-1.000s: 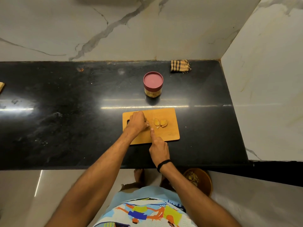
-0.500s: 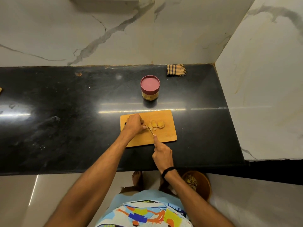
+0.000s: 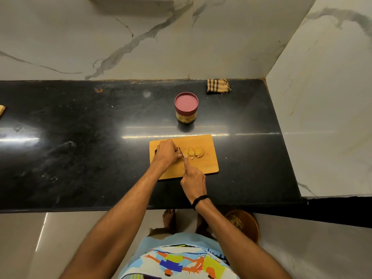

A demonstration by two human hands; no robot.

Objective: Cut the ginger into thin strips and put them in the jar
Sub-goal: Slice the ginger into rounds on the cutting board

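Moved: R hand (image 3: 193,178) has slid fwd up the cutting board (image 3: 209,166) in the last half sec. The knife (image 3: 181,152) is now tucked right against the fingertips of the L hand (image 3: 166,153). L hand and jar (image 3: 185,117) haven't budged.
Ginger: on the board, approx centre. A few yellow slices of ginger (image 3: 196,153) lie just right of the blade; the bit under the knife is mostly hidden by the L fingers.
Handling: prob light, firm, fibrous. It won't squash, but small damp slices could skid or roll under the edge, so flat face down looks safest. Thin strips will likely be fiddly and cling to blade & skin.
Where to hold: pin from the top w/ curled fingertips, close to the blade. For the jar run, pinch the strips up in a bunch.
L hand: fingers curled down, clamped over the ginger, forearm coming in from lower left.
R hand: wrapped round the knife handle, index finger stretched along the spine, blade pointing away from the body.
Jar: behind the board, well apart, maroon lid (image 3: 186,101) on. It needs opening before anything goes in.
Around: checked cloth (image 3: 218,85) at the back wall, black countertop (image 3: 80,158), brown bowl (image 3: 249,228) on the floor by the feet.
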